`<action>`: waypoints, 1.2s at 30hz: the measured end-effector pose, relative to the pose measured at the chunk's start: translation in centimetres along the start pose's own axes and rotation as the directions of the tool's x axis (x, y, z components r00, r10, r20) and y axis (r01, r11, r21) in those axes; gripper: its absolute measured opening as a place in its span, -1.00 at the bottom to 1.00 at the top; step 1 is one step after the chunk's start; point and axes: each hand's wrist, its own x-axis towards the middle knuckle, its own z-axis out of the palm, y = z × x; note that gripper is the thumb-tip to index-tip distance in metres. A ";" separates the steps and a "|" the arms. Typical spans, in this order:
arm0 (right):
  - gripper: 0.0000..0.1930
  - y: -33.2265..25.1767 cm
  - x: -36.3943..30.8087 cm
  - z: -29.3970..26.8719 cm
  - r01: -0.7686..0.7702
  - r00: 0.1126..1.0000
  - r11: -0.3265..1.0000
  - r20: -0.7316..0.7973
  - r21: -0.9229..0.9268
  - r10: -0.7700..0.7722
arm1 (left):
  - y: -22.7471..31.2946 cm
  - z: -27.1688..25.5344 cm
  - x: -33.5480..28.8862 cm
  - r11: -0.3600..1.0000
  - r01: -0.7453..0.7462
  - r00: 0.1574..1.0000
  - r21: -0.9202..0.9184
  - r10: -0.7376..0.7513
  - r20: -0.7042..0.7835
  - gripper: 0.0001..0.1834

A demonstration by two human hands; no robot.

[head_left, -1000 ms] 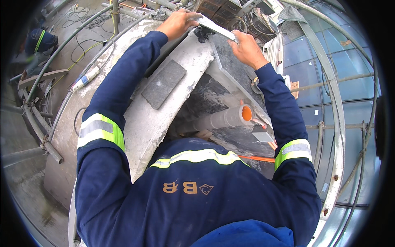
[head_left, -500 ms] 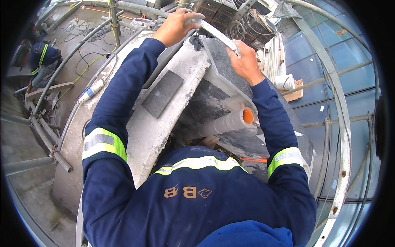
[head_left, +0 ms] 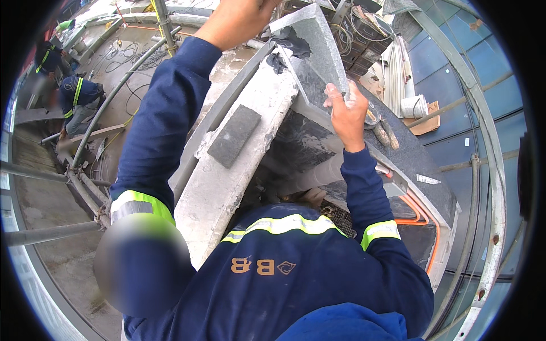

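Slab: grey, speckled, tilted above the corner where the pale ledge meets the dark panel; whether it bears on either cannot be told. A crumpled black lump lies at its left end. Your right hand is closed on the slab's near end; your left hand is at its far left corner, fingers cut off by the upper edge, so grip cannot be told. Ledge surface: rough, whitened, ragged along the inner edge, with a dark flat block lying on it. In the hollow between ledge and panel, a grey pipe; to its right, orange conduits. Room: white bucket beyond the panel, blue glazing at right, scaffold tube at left, co-worker crouching past it, loose cables on the grey floor.
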 end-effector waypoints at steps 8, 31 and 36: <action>-0.89 0.9 -2.3 -1.5 -0.336 0.932 0.573 0.176 0.748 0.317 | -2.9 -9.2 -4.0 0.985 0.006 0.944 0.171 0.050 -0.326 -0.61; -0.54 0.9 -3.9 -11.8 -0.472 0.707 0.755 0.707 0.454 0.017 | 5.0 3.2 -4.9 0.490 0.811 0.533 -0.321 -0.391 0.750 -0.37; -0.34 1.5 -0.1 -13.5 -0.558 0.571 0.773 0.816 0.302 0.093 | 7.6 5.6 -7.6 0.446 0.787 0.617 -0.426 -0.564 0.549 -0.52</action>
